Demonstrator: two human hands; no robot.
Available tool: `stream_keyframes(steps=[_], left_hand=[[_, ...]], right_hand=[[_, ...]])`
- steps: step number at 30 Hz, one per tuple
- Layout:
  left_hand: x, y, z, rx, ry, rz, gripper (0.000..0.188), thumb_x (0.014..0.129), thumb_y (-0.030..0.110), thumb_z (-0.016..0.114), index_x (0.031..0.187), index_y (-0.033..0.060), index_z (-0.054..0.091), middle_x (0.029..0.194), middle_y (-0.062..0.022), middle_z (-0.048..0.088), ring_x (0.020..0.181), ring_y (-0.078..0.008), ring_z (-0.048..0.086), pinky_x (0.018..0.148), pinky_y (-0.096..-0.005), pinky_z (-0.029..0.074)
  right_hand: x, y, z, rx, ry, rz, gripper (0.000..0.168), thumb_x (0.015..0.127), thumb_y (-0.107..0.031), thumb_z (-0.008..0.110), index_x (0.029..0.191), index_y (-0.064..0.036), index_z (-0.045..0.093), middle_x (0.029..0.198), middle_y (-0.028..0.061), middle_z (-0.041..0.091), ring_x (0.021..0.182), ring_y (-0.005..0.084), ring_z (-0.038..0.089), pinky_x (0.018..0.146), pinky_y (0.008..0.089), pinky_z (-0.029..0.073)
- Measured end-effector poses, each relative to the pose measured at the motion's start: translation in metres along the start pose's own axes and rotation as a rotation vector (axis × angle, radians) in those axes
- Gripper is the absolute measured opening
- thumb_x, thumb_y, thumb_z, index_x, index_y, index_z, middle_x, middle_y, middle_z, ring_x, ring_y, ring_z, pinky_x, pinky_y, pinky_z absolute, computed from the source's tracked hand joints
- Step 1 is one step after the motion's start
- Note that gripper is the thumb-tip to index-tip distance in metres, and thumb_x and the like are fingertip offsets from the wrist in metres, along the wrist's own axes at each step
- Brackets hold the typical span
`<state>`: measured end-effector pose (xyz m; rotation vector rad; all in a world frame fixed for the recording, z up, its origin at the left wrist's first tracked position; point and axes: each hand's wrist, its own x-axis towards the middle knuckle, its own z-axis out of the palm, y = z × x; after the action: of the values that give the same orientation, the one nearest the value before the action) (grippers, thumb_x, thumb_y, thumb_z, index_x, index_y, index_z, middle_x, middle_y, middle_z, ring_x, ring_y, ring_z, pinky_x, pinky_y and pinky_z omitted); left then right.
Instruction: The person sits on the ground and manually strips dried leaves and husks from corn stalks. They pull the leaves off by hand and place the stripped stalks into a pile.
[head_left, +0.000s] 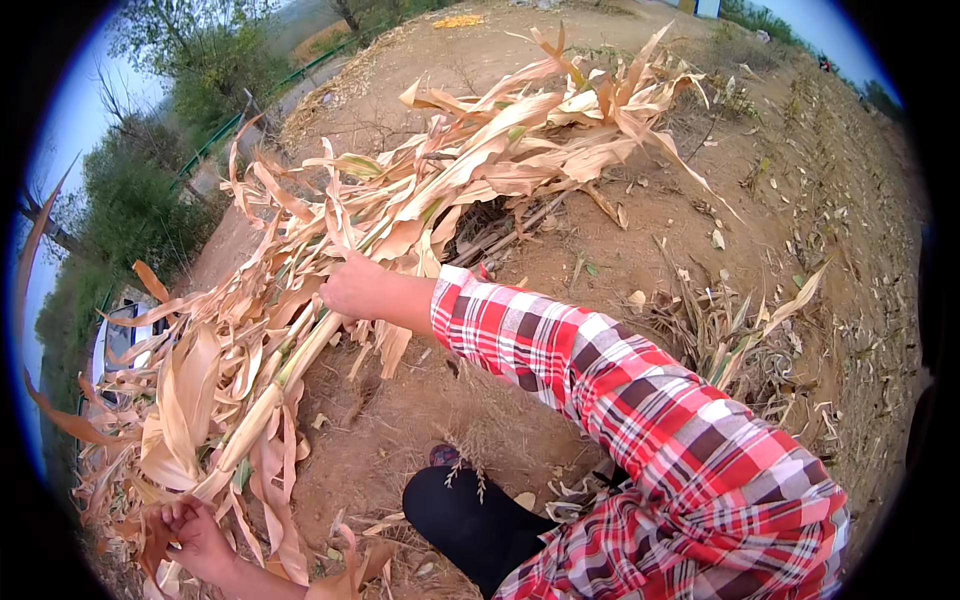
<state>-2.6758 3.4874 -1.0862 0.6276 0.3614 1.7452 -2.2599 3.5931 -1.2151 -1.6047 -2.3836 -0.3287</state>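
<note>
Dry corn stalks (247, 427) with papery tan leaves lie in a long heap, running from the lower left to the upper middle. My right hand (356, 286), at the end of a red plaid sleeve, is closed around stalks near the heap's middle. Below its fist, a thick pale stalk slants down toward my left hand (199, 536). At the lower left, that hand has curled fingers beside the stalk's lower part and a brown dry leaf (154, 536). Whether those fingers grip the leaf or the stalk is unclear.
My bent leg in black trousers (472, 517) is at the bottom, above bare soil. A tuft of dry stubble (727, 337) stands right of my arm. A white vehicle (120, 341) and green guardrail (214, 142) are at left; a yellow pile (457, 21) lies far back.
</note>
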Motion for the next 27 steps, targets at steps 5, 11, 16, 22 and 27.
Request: stream_keyframes(steps=[5,11,16,22,27], left_hand=[[0.026,-0.104,0.01,0.077,0.314,0.041,0.031,0.094,0.026,0.04,0.1,-0.0017,0.053,0.08,-0.0057,0.051,0.073,-0.0204,0.047,0.075,-0.0381,0.045],[-0.117,-0.243,0.032,0.483,-0.087,-0.708,0.013,0.088,0.016,0.059,0.096,0.0053,0.057,0.081,-0.0032,0.058,0.073,-0.0154,0.055,0.072,-0.0331,0.05],[-0.136,-0.13,-0.028,0.688,0.017,-0.442,0.025,0.088,0.021,0.059,0.106,0.0035,0.057,0.087,-0.0031,0.058,0.081,-0.0151,0.056,0.073,-0.028,0.047],[-0.201,-0.001,0.1,0.668,-0.252,0.084,0.034,0.092,0.024,0.05,0.115,-0.0012,0.046,0.092,-0.0087,0.054,0.081,-0.0154,0.054,0.077,-0.0302,0.046],[-0.273,-0.128,0.17,0.624,-1.306,-0.855,0.069,0.082,0.02,0.067,0.136,-0.0025,0.031,0.112,-0.0195,0.057,0.1,-0.0291,0.058,0.091,-0.0404,0.044]], right_hand=[[0.002,-0.003,-0.044,0.059,-0.171,0.001,0.047,0.064,-0.048,0.074,0.082,-0.005,0.065,0.072,0.0063,0.066,0.074,0.024,0.066,0.063,0.0376,0.049],[-0.063,0.002,-0.08,0.175,-0.037,0.116,0.039,0.067,-0.04,0.073,0.078,-0.004,0.065,0.071,0.0115,0.066,0.072,0.0279,0.066,0.06,0.039,0.05],[-0.186,0.073,-0.083,0.348,0.046,0.242,0.033,0.08,-0.033,0.062,0.088,-0.001,0.06,0.083,0.0164,0.064,0.078,0.0316,0.064,0.065,0.0411,0.049],[-0.182,0.032,-0.091,0.137,-0.059,0.27,0.039,0.078,-0.039,0.066,0.086,-0.002,0.058,0.077,0.0159,0.063,0.076,0.0323,0.063,0.063,0.0407,0.049],[-0.176,0.015,-0.075,0.099,-0.004,0.285,0.044,0.071,-0.043,0.07,0.083,-0.002,0.059,0.069,0.0146,0.063,0.071,0.0318,0.064,0.059,0.042,0.049]])
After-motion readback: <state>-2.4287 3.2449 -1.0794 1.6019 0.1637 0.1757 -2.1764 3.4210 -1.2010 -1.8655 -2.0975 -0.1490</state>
